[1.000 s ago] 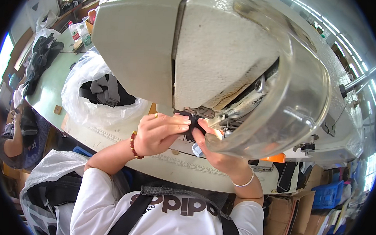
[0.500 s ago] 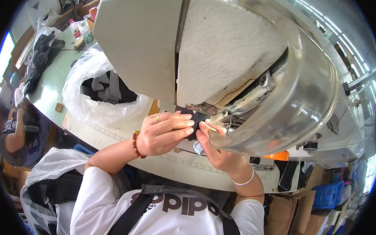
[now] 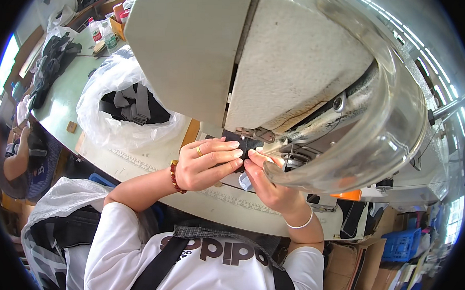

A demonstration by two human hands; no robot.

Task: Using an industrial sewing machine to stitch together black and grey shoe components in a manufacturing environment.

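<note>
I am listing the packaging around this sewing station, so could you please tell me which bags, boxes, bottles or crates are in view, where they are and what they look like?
Clear plastic bag: on the table left of the machine, open, crumpled, holding dark fabric pieces.
Bottles: far end of the table, small, clear, one with a red cap.
Cardboard boxes: on the floor at lower right, brown, open.
Blue crate: beside the boxes, slotted plastic.
White bag: lower left, by the person's left arm.
</note>
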